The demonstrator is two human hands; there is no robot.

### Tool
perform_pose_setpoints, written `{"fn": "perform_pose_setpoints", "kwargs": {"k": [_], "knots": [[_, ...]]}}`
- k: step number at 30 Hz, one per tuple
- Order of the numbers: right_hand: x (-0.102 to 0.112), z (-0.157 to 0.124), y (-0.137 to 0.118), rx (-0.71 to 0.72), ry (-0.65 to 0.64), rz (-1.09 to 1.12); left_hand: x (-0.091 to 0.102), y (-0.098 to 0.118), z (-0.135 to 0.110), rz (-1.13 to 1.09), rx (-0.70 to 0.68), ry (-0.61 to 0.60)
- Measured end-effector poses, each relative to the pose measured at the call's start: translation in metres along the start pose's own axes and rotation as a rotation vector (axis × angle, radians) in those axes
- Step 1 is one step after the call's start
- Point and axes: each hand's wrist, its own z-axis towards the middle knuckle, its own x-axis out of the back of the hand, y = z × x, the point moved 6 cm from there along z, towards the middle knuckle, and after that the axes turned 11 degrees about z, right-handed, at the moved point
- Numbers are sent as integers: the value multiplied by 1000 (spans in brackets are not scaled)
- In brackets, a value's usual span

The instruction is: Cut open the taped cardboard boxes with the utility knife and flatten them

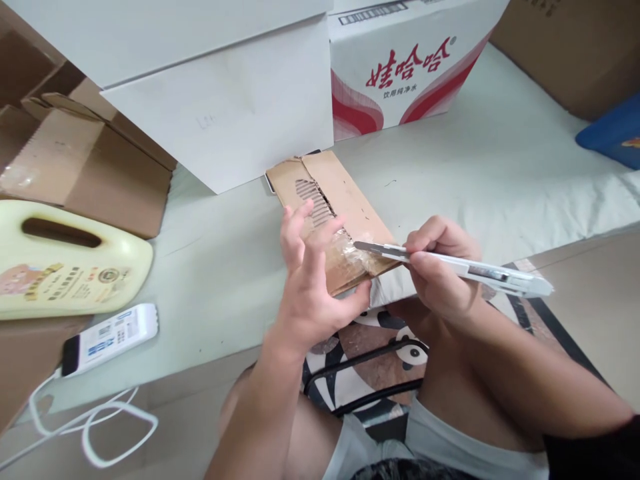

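Note:
A flat brown cardboard package (pixel 345 193) with torn corrugation and clear tape lies on the pale surface in front of me. My left hand (pixel 310 283) holds its near edge, thumb under the corner and fingers spread over the top. My right hand (pixel 440 270) is closed round a white utility knife (pixel 465 269), whose metal blade tip rests on the taped part of the package.
A large white box (pixel 220 100) stands behind the package, with a red-and-white printed carton (pixel 400 67) to its right. Brown cartons (pixel 85 167) sit left. A cream plastic jug (pixel 65 267), a white power bank (pixel 113 337) with cable, and a blue object (pixel 613 133) lie around.

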Motion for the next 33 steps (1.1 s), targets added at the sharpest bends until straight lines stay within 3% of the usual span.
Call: {"fn": "perform_pose_setpoints", "kwargs": {"k": [9, 16, 25, 28, 33], "knots": [[-8, 0, 0, -7, -56, 159, -4, -24, -14, -303, 170, -80], [-8, -1, 1, -32, -19, 168, 1, -29, -11, -246, 177, 34], [-8, -2, -7, 4, 56, -30, 7, -13, -7, -104, 67, 272], [-7, -1, -14, 14, 79, -174, 0, -6, -5, -77, 16, 242], [-14, 3, -24, 24, 14, -323, -7, -8, -4, -68, 49, 167]]}}
